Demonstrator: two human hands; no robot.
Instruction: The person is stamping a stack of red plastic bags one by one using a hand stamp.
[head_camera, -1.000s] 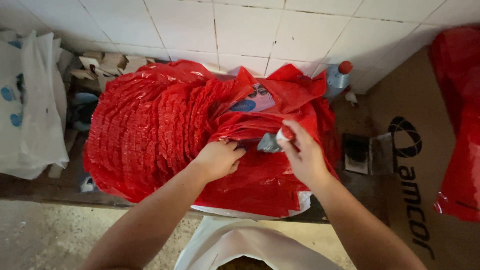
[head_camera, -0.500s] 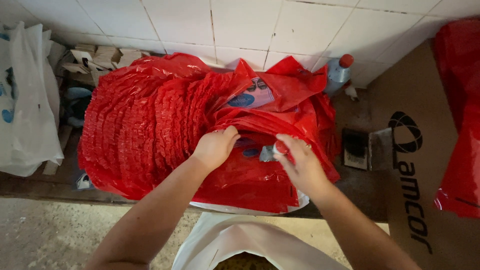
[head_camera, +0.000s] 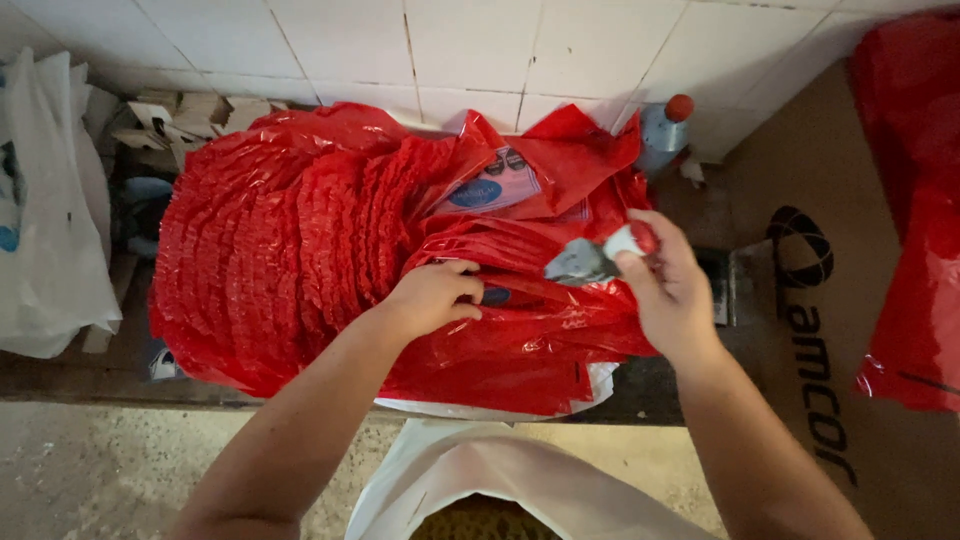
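— What are the hands doing?

— The right hand pinches a small grey-and-red object in closed fingers. The left hand is curled, fingertips pressing on the stack of red plastic bags.

— And the stack?

— It lies fanned on a dark bench against a white tiled wall.

— Around it?

— A red-capped bottle behind, cardboard right, white bags left, a concrete floor below.
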